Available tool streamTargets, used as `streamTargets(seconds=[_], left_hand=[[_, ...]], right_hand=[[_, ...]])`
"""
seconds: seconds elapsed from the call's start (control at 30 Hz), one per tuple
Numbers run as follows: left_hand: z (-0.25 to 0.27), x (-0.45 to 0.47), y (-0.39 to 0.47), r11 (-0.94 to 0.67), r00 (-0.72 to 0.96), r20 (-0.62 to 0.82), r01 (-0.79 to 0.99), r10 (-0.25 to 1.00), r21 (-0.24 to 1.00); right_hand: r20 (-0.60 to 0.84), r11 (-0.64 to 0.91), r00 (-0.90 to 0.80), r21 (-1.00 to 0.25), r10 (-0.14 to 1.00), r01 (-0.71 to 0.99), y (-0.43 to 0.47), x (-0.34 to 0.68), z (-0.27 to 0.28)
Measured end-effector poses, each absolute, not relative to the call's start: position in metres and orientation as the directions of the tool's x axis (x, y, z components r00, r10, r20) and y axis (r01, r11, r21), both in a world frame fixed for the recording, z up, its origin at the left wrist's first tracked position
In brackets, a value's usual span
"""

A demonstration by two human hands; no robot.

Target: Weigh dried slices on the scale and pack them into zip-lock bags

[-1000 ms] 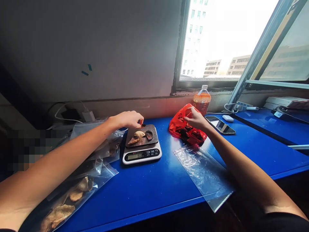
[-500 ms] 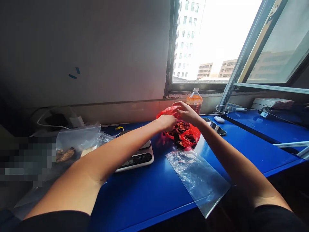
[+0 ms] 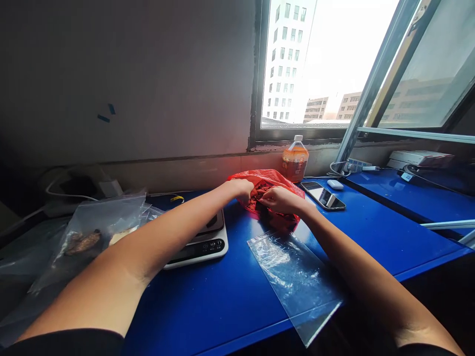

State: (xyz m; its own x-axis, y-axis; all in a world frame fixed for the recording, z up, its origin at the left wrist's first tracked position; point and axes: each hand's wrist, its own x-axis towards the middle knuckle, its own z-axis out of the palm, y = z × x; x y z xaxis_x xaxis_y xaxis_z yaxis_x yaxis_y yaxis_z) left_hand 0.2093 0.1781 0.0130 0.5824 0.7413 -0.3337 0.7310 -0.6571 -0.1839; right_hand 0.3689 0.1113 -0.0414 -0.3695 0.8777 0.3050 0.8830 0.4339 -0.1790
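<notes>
A red plastic bag [image 3: 274,176] lies on the blue table, its mouth spread and dark reddish-brown dried slices [image 3: 260,192] showing inside. My left hand [image 3: 242,188] is closed on the bag's left rim. Over the contents, my right hand [image 3: 280,199] has its fingers pinched together; what lies between the fingertips is hidden. A flat clear plastic bag [image 3: 293,277] lies just in front of the red bag and hangs over the table edge. To the left, partly under my left forearm, stands a white digital scale [image 3: 208,249].
An orange-brown drink bottle [image 3: 295,160] stands behind the red bag. On the right lie a phone [image 3: 323,196] and a white earbud case [image 3: 335,184]. Clear bags with brown dried pieces [image 3: 83,242] occupy the left. A metal frame [image 3: 365,94] rises at the right.
The red bag's mouth is spread wider, with its far side pulled out. My left hand has shifted left along the rim, and my right hand has come down over the slices with its fingers closed.
</notes>
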Motion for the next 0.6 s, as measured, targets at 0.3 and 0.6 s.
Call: streamTargets(seconds=[0.3, 0.6], left_hand=[[0.022, 0.202, 0.177, -0.657, 0.602, -0.327, 0.750, 0.729, -0.083], [0.024, 0.203, 0.184, -0.684, 0.669, -0.191, 0.729, 0.719, -0.020]], right_hand=[[0.320, 0.310, -0.234, -0.213, 0.918, 0.927, 0.100, 0.369, -0.029], [0.366, 0.326, -0.231, -0.224, 0.901, 0.918, 0.104, 0.372, -0.035]])
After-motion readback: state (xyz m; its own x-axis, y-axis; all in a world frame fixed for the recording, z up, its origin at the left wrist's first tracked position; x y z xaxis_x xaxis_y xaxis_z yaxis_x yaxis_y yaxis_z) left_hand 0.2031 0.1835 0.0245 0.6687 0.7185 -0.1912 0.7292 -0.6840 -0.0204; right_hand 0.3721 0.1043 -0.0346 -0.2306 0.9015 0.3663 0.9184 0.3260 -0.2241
